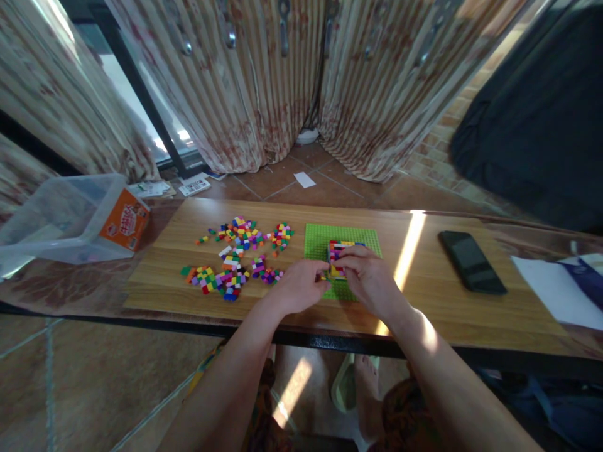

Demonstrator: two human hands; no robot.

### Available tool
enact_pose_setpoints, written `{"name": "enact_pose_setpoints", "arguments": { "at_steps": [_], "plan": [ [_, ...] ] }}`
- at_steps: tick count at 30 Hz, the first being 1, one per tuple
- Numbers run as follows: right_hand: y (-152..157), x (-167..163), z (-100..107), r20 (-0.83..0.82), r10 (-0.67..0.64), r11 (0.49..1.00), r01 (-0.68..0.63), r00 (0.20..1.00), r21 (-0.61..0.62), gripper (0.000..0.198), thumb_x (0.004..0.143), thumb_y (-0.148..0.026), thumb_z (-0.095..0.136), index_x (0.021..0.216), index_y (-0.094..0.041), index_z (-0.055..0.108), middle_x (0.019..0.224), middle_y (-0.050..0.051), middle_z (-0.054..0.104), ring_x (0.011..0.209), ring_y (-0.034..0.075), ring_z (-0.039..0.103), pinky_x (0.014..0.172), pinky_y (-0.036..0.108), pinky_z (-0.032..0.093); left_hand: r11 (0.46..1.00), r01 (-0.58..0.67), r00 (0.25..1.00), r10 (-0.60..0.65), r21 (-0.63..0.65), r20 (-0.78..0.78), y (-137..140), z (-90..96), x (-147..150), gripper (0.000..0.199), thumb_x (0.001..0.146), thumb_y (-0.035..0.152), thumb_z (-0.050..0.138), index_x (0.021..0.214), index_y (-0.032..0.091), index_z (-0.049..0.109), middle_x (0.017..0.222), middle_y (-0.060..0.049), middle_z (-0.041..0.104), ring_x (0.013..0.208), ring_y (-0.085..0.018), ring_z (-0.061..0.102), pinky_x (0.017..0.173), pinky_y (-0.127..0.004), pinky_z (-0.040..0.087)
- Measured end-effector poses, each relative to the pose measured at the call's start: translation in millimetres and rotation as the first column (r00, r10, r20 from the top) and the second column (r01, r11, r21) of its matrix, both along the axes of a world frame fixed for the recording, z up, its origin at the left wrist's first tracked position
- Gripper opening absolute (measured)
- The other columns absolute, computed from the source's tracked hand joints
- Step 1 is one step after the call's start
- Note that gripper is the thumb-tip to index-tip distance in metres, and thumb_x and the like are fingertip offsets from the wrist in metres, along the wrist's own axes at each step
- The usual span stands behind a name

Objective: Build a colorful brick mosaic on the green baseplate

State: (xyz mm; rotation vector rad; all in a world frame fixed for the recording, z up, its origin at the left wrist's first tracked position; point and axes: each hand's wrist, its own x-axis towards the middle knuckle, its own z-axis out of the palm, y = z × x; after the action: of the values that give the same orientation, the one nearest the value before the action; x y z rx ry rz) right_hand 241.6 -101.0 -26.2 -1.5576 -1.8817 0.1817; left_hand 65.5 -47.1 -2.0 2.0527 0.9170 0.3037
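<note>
A green studded baseplate (313, 235) lies on the wooden board, and a low build of multicoloured toy bricks (335, 247) stands on it. My left hand (301, 287) is at the build's left side, its thumb and fingers drawn together near the corner. Over the build's right part reaches my right hand (372, 276), fingertips pinched close to the bricks' top. Anything between the fingers of either hand is too small or hidden to make out. Left of the baseplate, loose coloured bricks (240, 233) lie in several piles, among them a small pile (281, 236) near the plate.
A black phone (471, 262) lies on the board's right part, with white paper (556, 292) beyond it. At the far left stands a clear plastic bin (70, 216) with an orange label. Striped curtains (264, 94) hang behind the table; a white card (304, 180) lies on the floor.
</note>
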Motion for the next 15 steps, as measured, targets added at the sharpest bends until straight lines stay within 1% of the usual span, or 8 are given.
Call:
{"name": "enact_pose_setpoints", "arguments": {
  "at_steps": [4, 8, 11, 15],
  "plan": [
    [-1, -2, -2, 0.052, 0.014, 1.000, -0.014, 0.999, 0.011, 0.036, 0.086, -0.006, 0.048, 0.088, -0.024, 0.080, 0.099, 0.009, 0.071, 0.095, 0.025, 0.064, 0.096, 0.046, 0.050, 1.000, 0.019, 1.000, -0.019, 0.005, 0.001, 0, 1.0, 1, 0.024, 0.080, 0.015, 0.059, 0.098, 0.013, 0.075, 0.083, -0.007, 0.074, 0.075, -0.020, 0.064, 0.069, -0.029, 0.046],
    [-2, -4, -8, 0.076, -0.018, 1.000, 0.017, 0.997, 0.009, 0.036, 0.086, -0.005, 0.049, 0.090, -0.023, 0.080, 0.099, 0.010, 0.070, 0.097, 0.026, 0.062, 0.098, 0.047, 0.048, 1.000, 0.014, 1.000, -0.014, 0.012, -0.009, 0, -1.0, 1, 0.022, 0.081, 0.016, 0.059, 0.097, 0.014, 0.074, 0.083, -0.006, 0.073, 0.073, -0.019, 0.062, 0.067, -0.028, 0.044],
    [-1, -5, -12, 0.097, -0.043, 0.999, 0.041, 0.994, 0.018, 0.037, 0.085, -0.004, 0.049, 0.088, -0.024, 0.079, 0.097, 0.009, 0.069, 0.096, 0.025, 0.061, 0.099, 0.047, 0.046, 1.000, 0.012, 1.000, -0.011, 0.025, -0.027, 0, -0.9, 2, 0.021, 0.081, 0.017, 0.060, 0.097, 0.014, 0.074, 0.077, -0.005, 0.070, 0.069, -0.018, 0.059, 0.065, -0.027, 0.042],
    [-1, -6, -16, 0.096, -0.050, 0.998, 0.046, 0.994, 0.046, 0.037, 0.083, -0.002, 0.049, 0.086, -0.024, 0.079, 0.095, 0.008, 0.069, 0.091, 0.024, 0.059, 0.093, 0.043, 0.049, 0.999, 0.011, 0.998, -0.008, 0.045, -0.060, -1, 2.1, 3, 0.023, 0.081, 0.016, 0.059, 0.098, 0.013, 0.074, 0.069, -0.002, 0.066, 0.064, -0.016, 0.056, 0.062, -0.027, 0.039]
  ]
}}
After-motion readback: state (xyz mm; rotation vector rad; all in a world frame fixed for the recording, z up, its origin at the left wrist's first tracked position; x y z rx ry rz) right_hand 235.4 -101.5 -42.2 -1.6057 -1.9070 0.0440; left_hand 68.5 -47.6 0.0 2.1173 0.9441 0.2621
